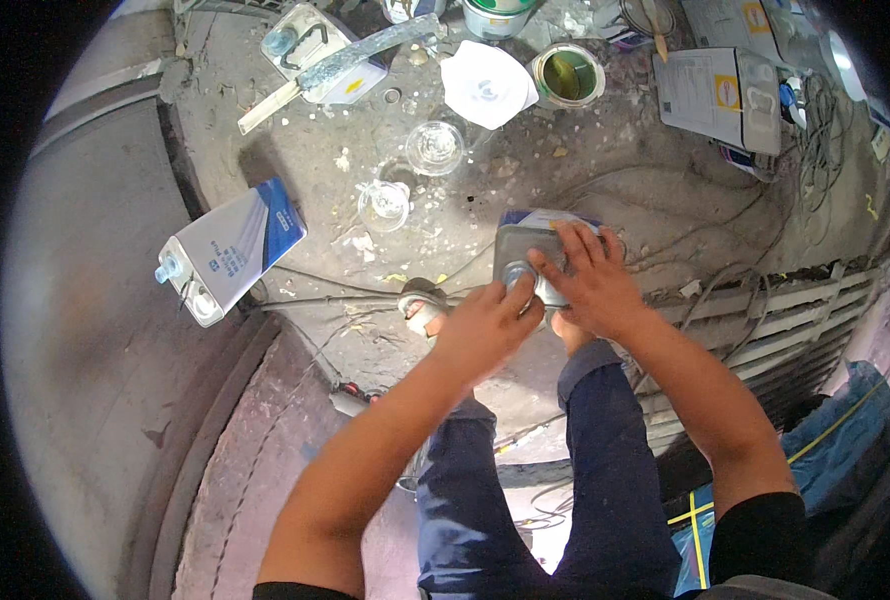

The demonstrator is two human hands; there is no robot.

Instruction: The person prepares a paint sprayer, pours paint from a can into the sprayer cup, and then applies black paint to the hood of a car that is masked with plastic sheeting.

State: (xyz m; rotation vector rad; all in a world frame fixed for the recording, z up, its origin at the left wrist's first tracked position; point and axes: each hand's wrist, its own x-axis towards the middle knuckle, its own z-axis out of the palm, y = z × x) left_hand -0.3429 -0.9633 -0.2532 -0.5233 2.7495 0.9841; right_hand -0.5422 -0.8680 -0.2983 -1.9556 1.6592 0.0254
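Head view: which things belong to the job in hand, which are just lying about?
In hand:
- metal can with round cap
- left hand, at the cap
- right hand, spread on the can's top

Untouched, apparently lying about:
- blue-and-white can, left
- two clear plastic cups
- open round tin
- stained long tool

Grey-topped rectangular metal can [512, 244] on dusty grey floor [535, 165]; 2 clear round plastic cups [435, 148] beyond it, to L; white-&-blue rectangular can [233, 240] well L. Past cups: white plastic dish-like piece [485, 85], w/ open round metal tin [568, 77] just R. Paint-caked flat stick [370, 55] across white capped can [341, 90], back L; white boxy can [700, 97] back R.
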